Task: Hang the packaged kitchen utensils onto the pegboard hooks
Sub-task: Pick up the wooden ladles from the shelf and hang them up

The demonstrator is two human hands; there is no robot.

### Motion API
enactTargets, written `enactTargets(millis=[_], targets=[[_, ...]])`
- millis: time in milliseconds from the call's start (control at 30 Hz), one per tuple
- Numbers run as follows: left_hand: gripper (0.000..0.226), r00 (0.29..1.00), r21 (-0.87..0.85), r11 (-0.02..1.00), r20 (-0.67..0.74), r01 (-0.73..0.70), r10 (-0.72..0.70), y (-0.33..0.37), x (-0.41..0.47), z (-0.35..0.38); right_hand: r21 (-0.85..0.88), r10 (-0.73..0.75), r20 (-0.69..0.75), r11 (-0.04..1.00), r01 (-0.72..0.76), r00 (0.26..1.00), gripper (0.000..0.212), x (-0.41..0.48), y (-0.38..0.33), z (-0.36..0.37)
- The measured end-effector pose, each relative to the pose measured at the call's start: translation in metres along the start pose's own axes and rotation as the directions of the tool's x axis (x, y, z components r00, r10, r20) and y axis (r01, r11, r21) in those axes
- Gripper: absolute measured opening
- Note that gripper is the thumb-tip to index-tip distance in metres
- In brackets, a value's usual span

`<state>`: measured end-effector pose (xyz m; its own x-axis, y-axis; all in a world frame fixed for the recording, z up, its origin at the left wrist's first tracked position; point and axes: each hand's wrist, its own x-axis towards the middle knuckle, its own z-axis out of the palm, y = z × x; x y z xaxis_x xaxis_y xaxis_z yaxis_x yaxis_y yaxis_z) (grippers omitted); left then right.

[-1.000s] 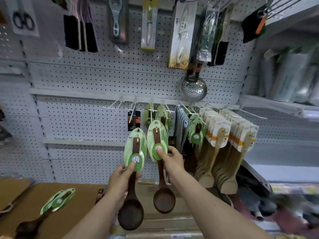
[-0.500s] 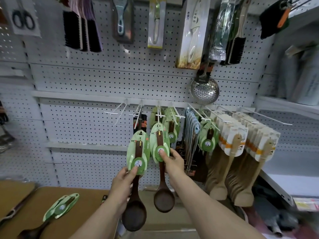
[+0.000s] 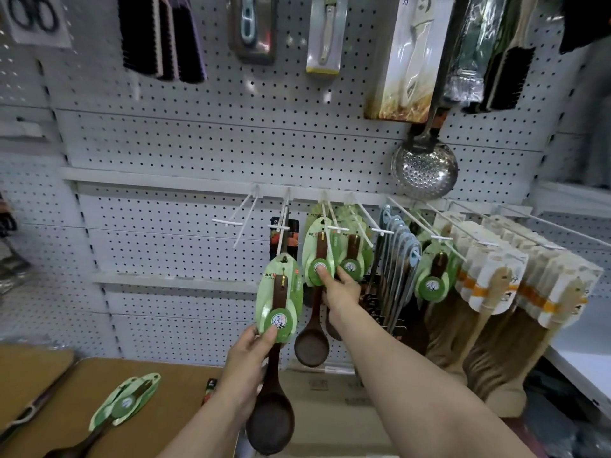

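Raised since a moment ago, the spoon pack (image 3: 319,256) reached the white hook (image 3: 330,223) on the pegboard (image 3: 198,143), pinched between thumb and fingers of the right hand (image 3: 340,289). The left hand (image 3: 246,368) curled its fingers round a second spoon pack (image 3: 279,299) below the neighbouring hook. A third pack (image 3: 127,401) lay on the brown surface (image 3: 66,385).

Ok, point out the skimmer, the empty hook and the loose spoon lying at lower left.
Skimmer (image 3: 425,170): head view, perforated bowl.
Empty hook (image 3: 227,222): head view, front crossbar.
Loose spoon (image 3: 127,403): head view, green card.
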<state>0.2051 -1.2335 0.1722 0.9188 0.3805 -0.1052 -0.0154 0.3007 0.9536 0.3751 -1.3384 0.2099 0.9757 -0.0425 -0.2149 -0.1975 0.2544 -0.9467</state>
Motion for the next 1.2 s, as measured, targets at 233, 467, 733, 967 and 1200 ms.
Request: enactTargets(millis=[233,467,733,967,1200], targets=[[0.019,1.000,0.026,1.000,0.021,-0.010,0.009,0.001,0.008,0.006,-0.070,0.070,-0.013,0.995,-0.071,0.997,0.070,0.001,-0.006,-0.002],[0.019,0.999,0.001,1.000,0.043,-0.025,0.025,-0.002,-0.004,0.026,-0.105,0.075,0.065,0.992,-0.068,0.995,0.043,-0.031,-0.017,-0.028],[0.016,0.998,-0.020,0.999,0.056,-0.031,0.032,-0.004,-0.019,0.050,0.032,-0.083,0.284,0.997,0.077,0.955,0.033,-0.087,-0.040,-0.059],[0.022,0.997,-0.030,0.999,0.075,-0.033,0.035,-0.006,-0.025,0.066,0.015,-0.154,0.305,0.988,0.156,0.940,0.022,-0.113,-0.048,-0.065],[0.015,0.995,-0.019,1.000,0.095,-0.004,0.005,-0.010,-0.021,0.073,-0.005,-0.196,0.259,0.979,0.204,0.946,0.018,-0.103,-0.050,-0.068]])
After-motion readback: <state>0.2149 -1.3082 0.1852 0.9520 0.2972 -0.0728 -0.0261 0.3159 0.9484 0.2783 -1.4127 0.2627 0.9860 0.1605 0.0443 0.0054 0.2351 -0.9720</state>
